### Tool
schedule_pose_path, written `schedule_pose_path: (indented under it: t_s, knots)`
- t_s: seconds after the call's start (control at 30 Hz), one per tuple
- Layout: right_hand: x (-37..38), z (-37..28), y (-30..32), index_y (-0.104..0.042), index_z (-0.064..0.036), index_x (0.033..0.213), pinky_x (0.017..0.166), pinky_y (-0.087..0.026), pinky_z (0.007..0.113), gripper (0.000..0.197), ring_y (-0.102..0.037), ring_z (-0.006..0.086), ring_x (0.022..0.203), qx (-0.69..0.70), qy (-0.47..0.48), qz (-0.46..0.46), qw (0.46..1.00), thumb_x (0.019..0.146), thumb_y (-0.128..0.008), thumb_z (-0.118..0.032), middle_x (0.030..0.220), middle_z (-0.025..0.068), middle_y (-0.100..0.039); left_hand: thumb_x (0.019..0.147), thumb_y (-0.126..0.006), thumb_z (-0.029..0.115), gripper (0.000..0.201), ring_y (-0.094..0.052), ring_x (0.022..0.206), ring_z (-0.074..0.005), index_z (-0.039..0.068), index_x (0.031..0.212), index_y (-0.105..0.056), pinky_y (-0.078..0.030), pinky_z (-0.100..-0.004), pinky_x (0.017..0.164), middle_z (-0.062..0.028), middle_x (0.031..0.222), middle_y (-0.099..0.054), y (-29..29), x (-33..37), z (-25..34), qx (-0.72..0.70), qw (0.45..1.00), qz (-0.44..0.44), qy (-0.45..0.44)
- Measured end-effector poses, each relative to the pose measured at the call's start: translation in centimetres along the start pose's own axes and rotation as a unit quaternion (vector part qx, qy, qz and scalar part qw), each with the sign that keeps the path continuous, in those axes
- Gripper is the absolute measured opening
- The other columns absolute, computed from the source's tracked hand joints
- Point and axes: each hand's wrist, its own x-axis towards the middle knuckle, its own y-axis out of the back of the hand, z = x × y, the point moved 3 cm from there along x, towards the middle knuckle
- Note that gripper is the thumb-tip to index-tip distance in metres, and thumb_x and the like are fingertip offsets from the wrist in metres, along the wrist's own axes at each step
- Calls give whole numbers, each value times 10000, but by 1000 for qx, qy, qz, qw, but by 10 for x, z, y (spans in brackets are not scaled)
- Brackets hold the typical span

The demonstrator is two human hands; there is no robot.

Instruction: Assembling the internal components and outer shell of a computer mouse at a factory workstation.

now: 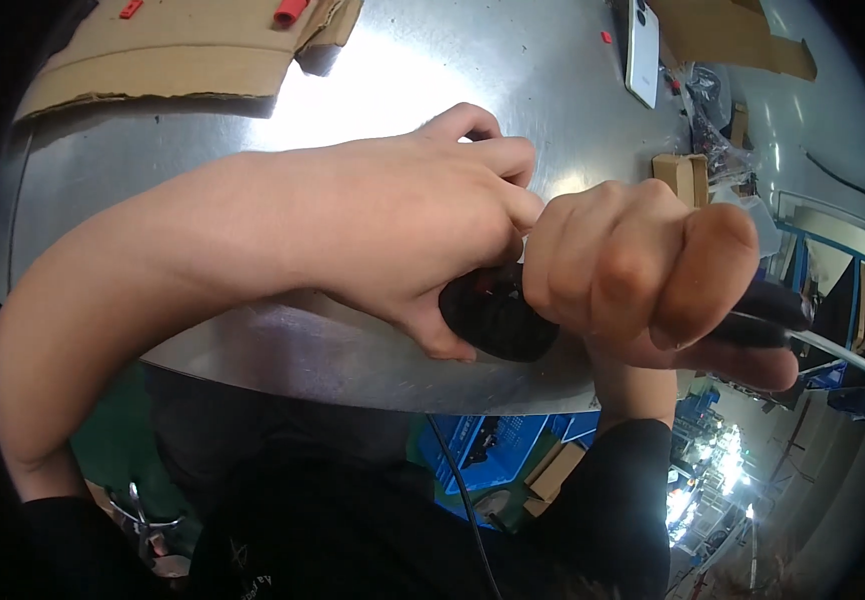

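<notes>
My left hand [453,195] reaches across the metal table, thumb below and fingers curled at the far side, around a black rounded part [498,312]. The part's underside and far side are hidden by my hands. Close to the camera, my right hand [633,265] is closed in a fist right beside the part, touching or overlapping it. Out of the fist, to the right, stick two black rounded ends like tool handles [775,305]. What lies inside the fist is covered by the fingers, so the tool's kind cannot be made out.
Flattened cardboard [168,65] with red pieces lies at the far left. A white phone [643,58] rests at the far right, near a small cardboard box [681,178] and clear plastic bags [713,110]. A blue crate [498,455] stands below the table's near edge, with a black cable [458,475] hanging there.
</notes>
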Motion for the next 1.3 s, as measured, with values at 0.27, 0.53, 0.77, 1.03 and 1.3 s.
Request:
schedule_pose_path:
  t_s: [0.27, 0.53, 0.77, 1.03, 1.3]
  knots:
    - [5, 4, 1, -510, -70, 896, 351, -269, 253, 390, -378, 103, 372, 48, -35, -78, 995, 1083, -545, -411, 570, 40, -483, 687, -859, 353, 429, -557, 1135, -278, 82, 986, -716, -300, -467, 1169, -78, 1036, -679, 4, 4, -7, -33, 999, -14, -29]
    - [22, 14, -7, -549, -30, 680, 352, -252, 260, 551, -379, 118, 360, 83, -31, -151, 985, 1092, -502, -392, 546, 37, -440, 660, -878, 464, 507, -527, 1145, -279, 125, 1013, -748, -327, -435, 1112, -51, 1049, -698, 1, -5, -15, -29, 999, -5, -15]
    - [12, 1, -16, -563, -55, 777, 438, -361, 321, 827, -507, 166, 439, -31, -85, -115, 989, 857, -530, -878, 626, 36, -526, 679, -842, 564, 582, -532, 1122, -285, 82, 985, -731, -342, -439, 1086, -77, 1050, -667, 8, 4, -6, -25, 997, -49, -61]
    - [-19, -58, -44, -468, -154, 1164, 565, -370, 303, 819, -405, 125, 629, -283, 71, 195, 936, 811, -595, -881, 796, 2, -388, 728, -812, 574, 565, -525, 1072, -285, 30, 849, -719, -375, -449, 1041, -90, 951, -608, 7, 8, -4, 87, 989, -67, -94]
    - [-49, -33, -63, -452, -152, 1205, 623, -356, 325, 896, -430, 164, 659, -272, 66, 251, 926, 755, -623, -908, 878, 30, -409, 704, -800, 596, 577, -541, 1006, -268, 29, 769, -715, -443, -408, 930, -83, 905, -598, 6, 6, 4, 158, 987, -5, -25]
